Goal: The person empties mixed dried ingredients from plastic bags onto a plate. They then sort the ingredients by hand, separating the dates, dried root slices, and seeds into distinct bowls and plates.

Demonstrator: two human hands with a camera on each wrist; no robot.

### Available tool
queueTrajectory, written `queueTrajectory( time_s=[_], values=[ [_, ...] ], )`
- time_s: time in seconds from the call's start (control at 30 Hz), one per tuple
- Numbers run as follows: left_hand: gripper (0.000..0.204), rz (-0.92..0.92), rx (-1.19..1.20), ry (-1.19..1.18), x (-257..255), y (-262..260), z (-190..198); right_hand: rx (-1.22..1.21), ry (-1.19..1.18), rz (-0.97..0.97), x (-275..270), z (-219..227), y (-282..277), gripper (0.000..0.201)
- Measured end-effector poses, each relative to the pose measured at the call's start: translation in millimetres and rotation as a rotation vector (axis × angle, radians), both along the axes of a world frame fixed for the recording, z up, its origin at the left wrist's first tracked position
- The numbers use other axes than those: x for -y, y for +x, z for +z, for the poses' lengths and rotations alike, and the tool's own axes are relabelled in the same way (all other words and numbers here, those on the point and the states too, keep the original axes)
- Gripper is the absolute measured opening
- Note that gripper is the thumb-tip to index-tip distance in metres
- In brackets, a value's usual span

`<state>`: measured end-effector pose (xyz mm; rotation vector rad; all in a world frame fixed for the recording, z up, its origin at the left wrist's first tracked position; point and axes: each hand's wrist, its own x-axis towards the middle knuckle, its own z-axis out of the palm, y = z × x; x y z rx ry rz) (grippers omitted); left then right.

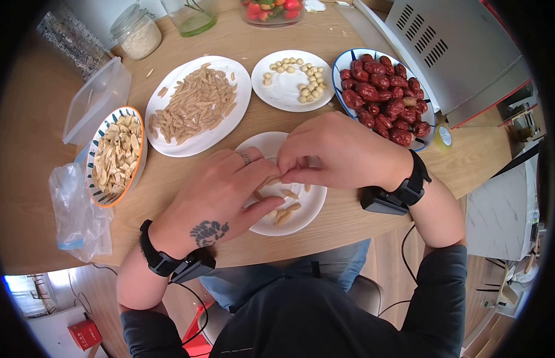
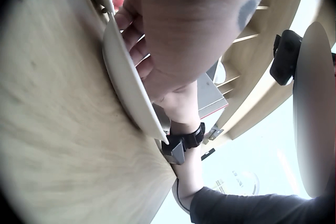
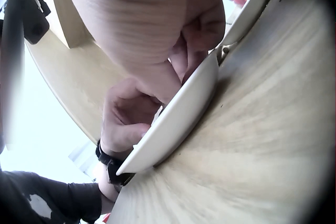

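Both hands meet over a small white plate [image 1: 316, 209] at the table's front. My right hand [image 1: 343, 149] has its thumb and index finger pinched together around a small, tan, spindle-shaped dried piece, mostly hidden by the fingertips. Beside it, the fingertips of my left hand [image 1: 223, 185] come right up to that pinch, the thumb lying apart, lower over the plate; I cannot tell whether they grip the piece too. More tan dried pieces [image 1: 283, 215] lie on the plate under the hands. In the right wrist view, the left hand [image 3: 123, 121] curves over the plate rim [image 3: 173, 119].
Behind are an oval plate [image 1: 158, 143] heaped with tan pieces, a plate [image 1: 271, 98] of round cream seeds and a plate of red dates [image 1: 382, 89]. A bowl of dried slices [image 1: 116, 155], plastic bag [image 1: 80, 209] and clear container [image 1: 98, 98] stand left; tape [image 1: 444, 136] lies right.
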<state>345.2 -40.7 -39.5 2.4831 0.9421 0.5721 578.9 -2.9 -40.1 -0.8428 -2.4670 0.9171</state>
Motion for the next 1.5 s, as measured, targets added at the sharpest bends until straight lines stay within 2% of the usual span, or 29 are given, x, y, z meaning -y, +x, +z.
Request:
queueTrajectory(
  time_s=[0.27, 0.5, 0.6, 0.67, 0.73, 0.87, 0.97, 1.0, 1.07, 1.17, 1.2, 1.3, 1.33, 1.43, 1.5],
  values=[
    [0.030, -0.018, -0.028, 0.027, -0.1, 1.1, -4.6, -0.003, 0.063, 0.092, -1.5, 1.8, 3.3, 0.009],
    [0.021, 0.000, -0.058, 0.072, 2.5, 0.4, -0.8, 0.054, 0.064, 0.084, 3.1, 7.1, 2.1, 0.012],
    [0.020, -0.003, -0.043, 0.121, 1.9, -0.8, -4.2, 0.015, 0.083, 0.157, 6.7, 9.6, -0.6, 0.015],
    [0.020, -0.005, -0.033, 0.139, 1.2, -2.5, -5.3, 0.093, 0.150, 0.187, 7.6, 12.0, -1.5, 0.019],
    [0.017, 0.006, -0.025, 0.169, 0.8, -4.6, -4.9, 0.088, 0.203, 0.192, 7.1, 9.5, -1.1, 0.019],
    [0.017, 0.054, 0.021, 0.145, -5.5, -14.0, 3.3, 0.095, 0.157, 0.158, 6.3, 6.8, -1.3, 0.012],
    [0.021, 0.338, 0.115, 0.182, -18.8, -31.1, 19.5, 0.106, 0.154, 0.146, 6.5, 7.3, -2.8, 0.007],
    [0.021, 0.340, 0.112, 0.181, -24.9, -37.1, 23.1, 0.127, 0.141, 0.137, 6.7, 8.0, -3.3, 0.006],
    [0.016, 0.559, 0.114, 0.366, -34.1, -46.2, 28.4, 0.088, 0.105, 0.108, 6.9, 8.0, -4.0, 0.006],
    [0.019, 0.625, 0.204, 0.308, -35.0, -43.1, 32.4, -0.021, 0.111, 0.027, 5.0, 8.3, -3.9, 0.007],
    [0.019, 0.626, 0.204, 0.308, -32.9, -40.0, 31.9, -0.095, 0.153, -0.028, 3.7, 8.6, -3.6, 0.009],
    [0.019, 0.421, 0.199, 0.323, -26.9, -35.0, 24.5, -0.197, 0.161, -0.032, -1.8, 8.1, -2.5, 0.013],
    [0.019, 0.421, 0.200, 0.323, -26.4, -34.7, 21.9, -0.196, 0.161, -0.032, -1.2, 8.9, -2.4, 0.013],
    [0.019, 0.334, 0.190, 0.236, -23.4, -32.2, 19.1, -0.179, 0.117, -0.070, -0.3, 11.4, -2.7, 0.012],
    [0.021, 0.221, 0.176, 0.065, -20.5, -28.9, 18.9, -0.130, 0.073, -0.117, -1.0, 11.9, -1.9, 0.011]
  ],
)
